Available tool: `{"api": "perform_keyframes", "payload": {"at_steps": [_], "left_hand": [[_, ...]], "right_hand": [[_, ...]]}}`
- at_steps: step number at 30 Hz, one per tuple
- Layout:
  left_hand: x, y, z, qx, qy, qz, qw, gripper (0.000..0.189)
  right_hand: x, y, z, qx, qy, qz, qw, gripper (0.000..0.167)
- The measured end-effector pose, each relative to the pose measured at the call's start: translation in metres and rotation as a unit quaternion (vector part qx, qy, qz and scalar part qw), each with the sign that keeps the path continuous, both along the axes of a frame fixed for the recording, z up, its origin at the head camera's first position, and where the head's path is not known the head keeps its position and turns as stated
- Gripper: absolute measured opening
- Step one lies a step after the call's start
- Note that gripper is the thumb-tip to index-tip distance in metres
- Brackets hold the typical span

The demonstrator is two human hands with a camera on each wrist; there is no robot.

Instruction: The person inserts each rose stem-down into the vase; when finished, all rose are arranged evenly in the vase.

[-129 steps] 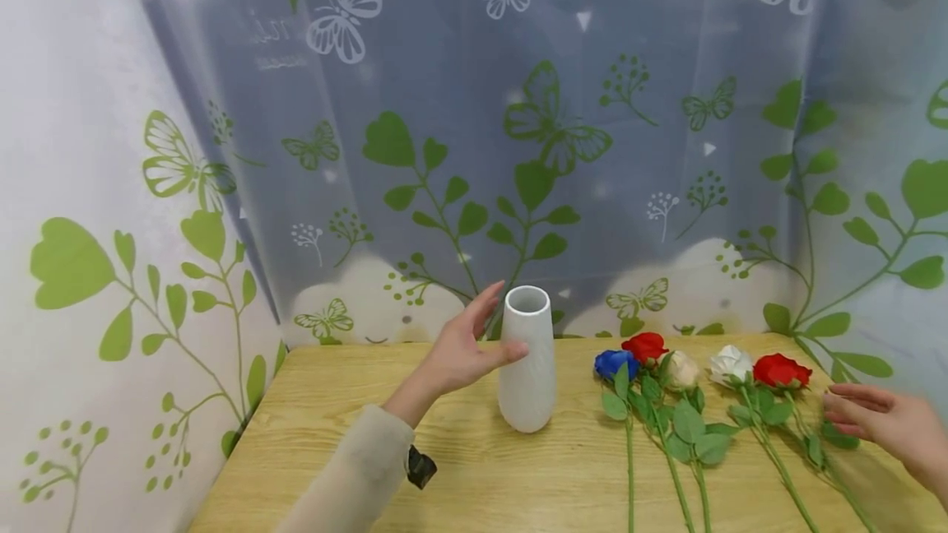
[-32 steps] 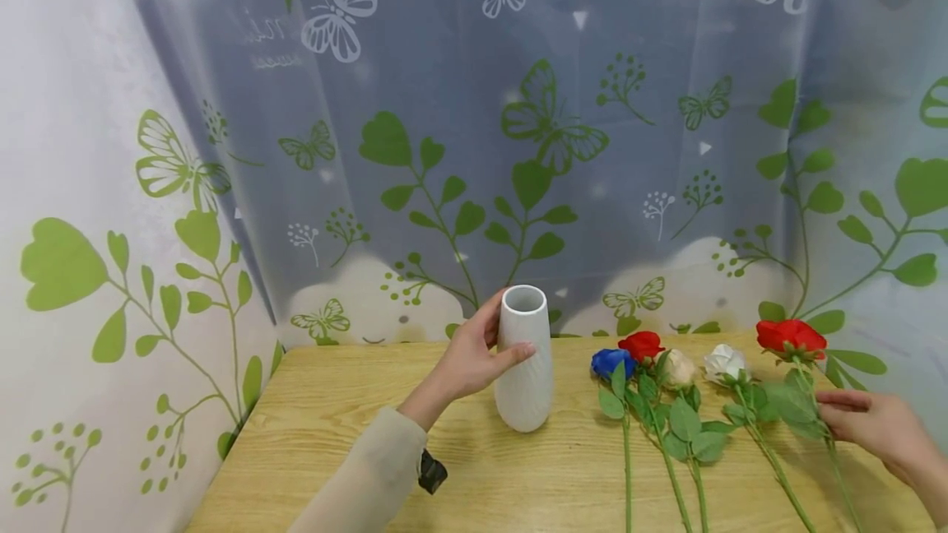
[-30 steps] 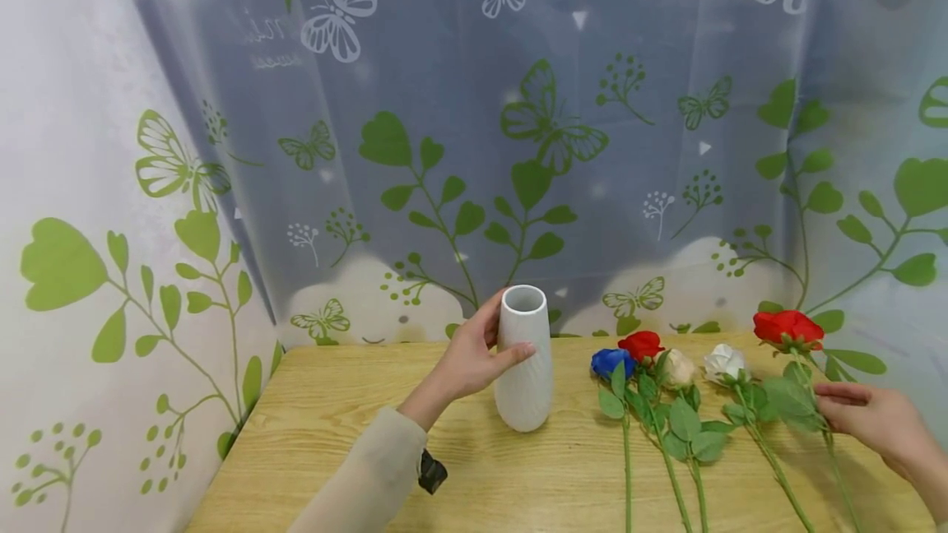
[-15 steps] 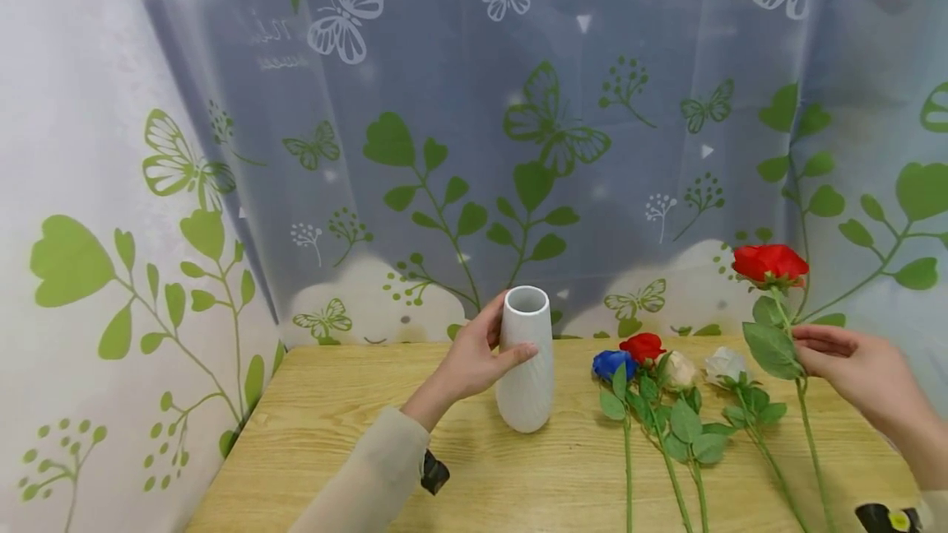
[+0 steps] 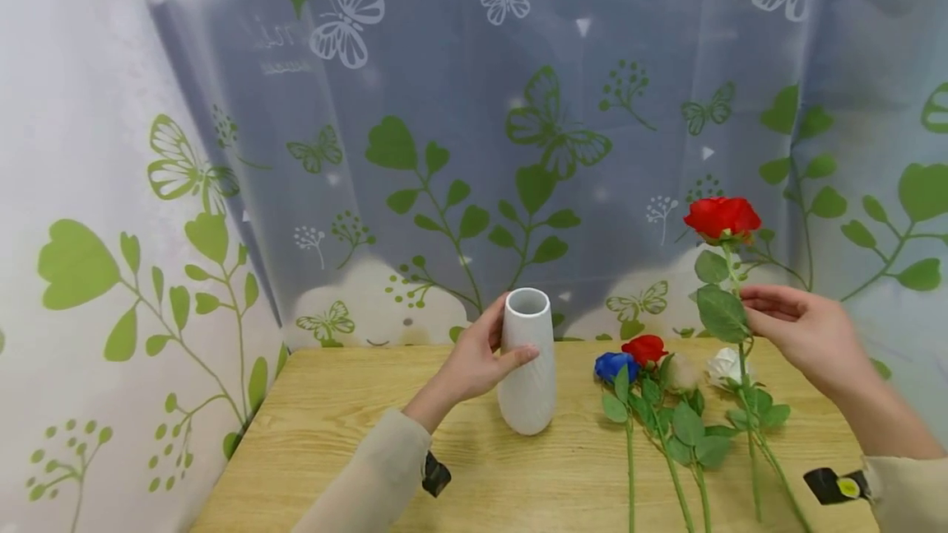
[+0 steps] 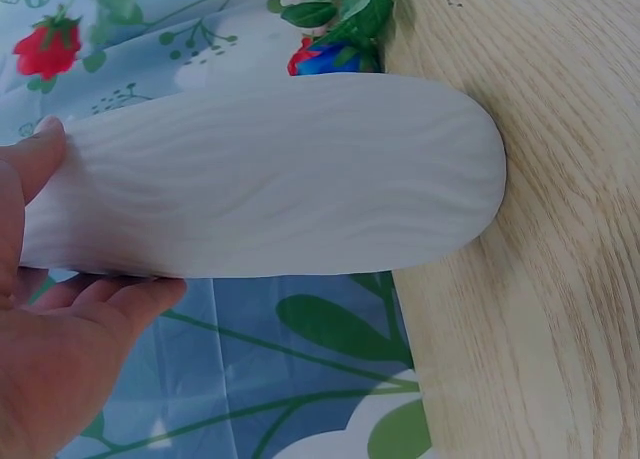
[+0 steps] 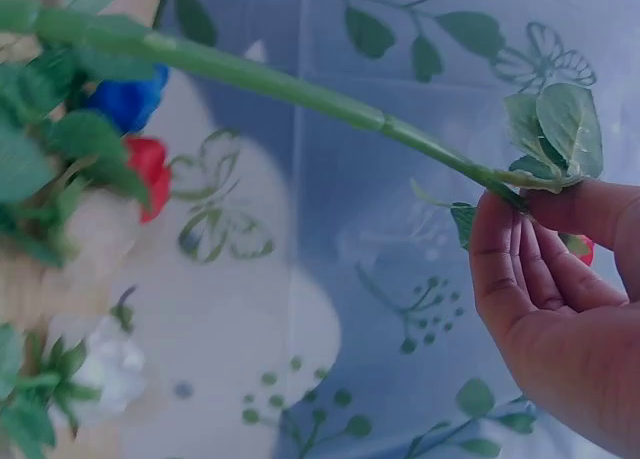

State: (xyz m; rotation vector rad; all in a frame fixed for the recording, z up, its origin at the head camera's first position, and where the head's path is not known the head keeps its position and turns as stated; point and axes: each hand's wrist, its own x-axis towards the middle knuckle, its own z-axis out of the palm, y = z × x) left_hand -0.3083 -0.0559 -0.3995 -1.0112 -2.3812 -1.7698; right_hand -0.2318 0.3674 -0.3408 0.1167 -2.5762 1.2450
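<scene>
A white ribbed vase (image 5: pixel 527 385) stands upright on the wooden table, its round mouth facing up. My left hand (image 5: pixel 477 356) grips its upper part, thumb on the near side and fingers behind; the left wrist view shows the same vase (image 6: pixel 290 174) between thumb and fingers. My right hand (image 5: pixel 815 336) pinches the stem of a red rose (image 5: pixel 722 219) just below its leaves. The rose is upright, raised above the table. In the right wrist view the thick green stem (image 7: pixel 300 91) runs left from the fingertips of my right hand (image 7: pixel 560 279).
Other roses lie on the table (image 5: pixel 355 434) right of the vase: a blue rose (image 5: pixel 616 367), a second red rose (image 5: pixel 645 349), a cream rose (image 5: pixel 680 373) and a white rose (image 5: pixel 727 367). A patterned curtain (image 5: pixel 444 146) hangs right behind the table.
My right hand has taken the rightmost red rose by its stem, lifted it off the table and moved it left. My left hand has closed its grip on the vase, which stays in place.
</scene>
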Motion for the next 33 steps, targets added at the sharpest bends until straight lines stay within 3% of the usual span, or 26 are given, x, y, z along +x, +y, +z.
{"api": "perform_keyframes", "payload": {"at_steps": [5,11,15,18,22,25,33], "left_hand": [[0.001,0.0,0.002,-0.001,0.005,0.0,1.0,0.084],[0.002,0.001,0.002,0.002,0.008,-0.003,1.0,0.084],[0.001,0.001,0.001,0.004,0.006,-0.003,1.0,0.084],[-0.001,0.001,0.0,0.003,0.005,-0.002,1.0,0.083],[-0.001,0.001,-0.001,0.003,0.006,0.001,1.0,0.083],[0.0,0.001,-0.001,-0.001,0.005,0.002,1.0,0.083],[-0.002,-0.001,-0.003,-0.001,0.019,-0.009,0.9998,0.084]], "right_hand": [[-0.004,-0.017,0.02,-0.044,0.021,0.002,0.9988,0.03],[-0.011,-0.037,0.043,-0.101,0.043,-0.004,0.9939,0.023],[-0.015,-0.05,0.054,-0.185,0.068,0.014,0.9803,0.022],[-0.018,-0.059,0.06,-0.289,0.104,0.053,0.9501,0.021],[-0.022,-0.071,0.064,-0.414,0.157,0.104,0.8906,0.021],[-0.024,-0.08,0.068,-0.47,0.191,0.112,0.8544,0.021],[-0.027,-0.099,0.086,-0.54,0.252,0.056,0.8007,0.023]]}}
